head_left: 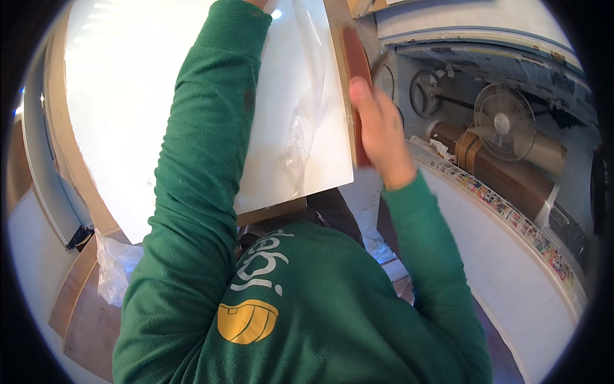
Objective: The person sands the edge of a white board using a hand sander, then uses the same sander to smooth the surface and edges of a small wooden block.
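A large white panel [281,147] lies in front of me, with clear plastic film [304,128] wrinkled along its right part. My right hand [384,131] is closed around a long reddish-brown sanding block [358,57], thumb over its face. The block stands on edge along the panel's right side and is a little blurred. My left arm reaches across the panel to its far part. Only a sliver of my left hand [257,2] shows at the top edge; its fingers are out of the picture.
A metal fan [502,121], a black handwheel [425,94] and brown rolls [505,169] stand at the right, behind a pale curved board [499,256] with a printed-paper edge. A crumpled plastic bag [117,269] hangs at the lower left.
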`<state>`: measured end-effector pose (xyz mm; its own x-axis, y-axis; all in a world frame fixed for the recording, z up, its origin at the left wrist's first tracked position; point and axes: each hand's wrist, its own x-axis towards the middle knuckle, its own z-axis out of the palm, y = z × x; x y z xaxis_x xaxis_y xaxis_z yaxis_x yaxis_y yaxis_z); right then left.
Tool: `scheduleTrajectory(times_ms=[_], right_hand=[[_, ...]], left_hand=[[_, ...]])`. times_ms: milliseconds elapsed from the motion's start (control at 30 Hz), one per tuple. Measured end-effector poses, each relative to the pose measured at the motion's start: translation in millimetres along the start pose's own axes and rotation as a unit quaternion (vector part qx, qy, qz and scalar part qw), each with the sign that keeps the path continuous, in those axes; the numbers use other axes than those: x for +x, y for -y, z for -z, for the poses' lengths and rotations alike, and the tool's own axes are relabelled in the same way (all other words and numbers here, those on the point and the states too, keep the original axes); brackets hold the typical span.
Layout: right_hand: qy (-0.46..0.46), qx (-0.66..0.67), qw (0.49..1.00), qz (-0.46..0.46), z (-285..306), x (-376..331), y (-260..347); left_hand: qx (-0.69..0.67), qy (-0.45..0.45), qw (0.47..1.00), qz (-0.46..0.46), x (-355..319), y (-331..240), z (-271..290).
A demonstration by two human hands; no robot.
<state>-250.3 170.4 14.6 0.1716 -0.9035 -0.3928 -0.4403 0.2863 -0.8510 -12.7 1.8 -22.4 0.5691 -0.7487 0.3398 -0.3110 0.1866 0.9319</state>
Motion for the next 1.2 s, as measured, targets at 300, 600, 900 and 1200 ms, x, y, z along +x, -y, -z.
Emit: scheduleTrajectory(times_ms=[300, 600, 900, 1200], right_hand=[[-0.024, -0.015, 0.999, 0.021, 4.4, -54.4, -20.3], [-0.037, 0.055, 0.998, 0.014, -0.7, -95.7, -46.0], [-0.009, -0.025, 0.999, 0.048, 1.6, 5.6, 9.0], [0.019, 0.036, 0.999, -0.03, 7.3, -82.1, -26.7]], left_hand=[[0.004, -0.007, 1.0, 0.005, -1.3, -9.2, 0.3], [-0.022, -0.006, 0.999, 0.036, -3.8, -15.4, -0.8], [-0.017, 0.003, 1.0, 0.018, -2.2, -7.1, -2.9], [0.015, -0.006, 1.0, -0.011, -2.5, -3.5, 1.5]])
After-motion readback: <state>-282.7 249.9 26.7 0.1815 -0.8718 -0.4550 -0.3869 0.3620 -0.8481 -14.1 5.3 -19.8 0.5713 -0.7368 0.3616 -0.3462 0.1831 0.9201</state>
